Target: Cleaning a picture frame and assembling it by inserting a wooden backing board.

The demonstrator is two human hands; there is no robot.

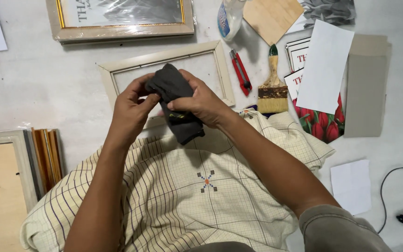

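A dark grey cloth point(176, 100) is bunched between both my hands, above a cream picture frame point(220, 65) lying flat on the white surface. My left hand point(131, 109) grips the cloth's left side with thumb and fingers. From the right, my right hand point(201, 100) closes over its top. The cloth's lower end hangs down toward my lap, which is covered by a checked yellow fabric point(187, 186).
Right of the frame lie a red utility knife point(241, 72), a wide paintbrush point(272, 84), white paper point(325, 65), a tulip print point(323, 123) and grey card point(367, 84). A wrapped frame point(122, 28) and a plastic bottle point(229, 16) lie at the top. Frame stock point(47, 158) is at left. A black cable point(397, 205) is at right.
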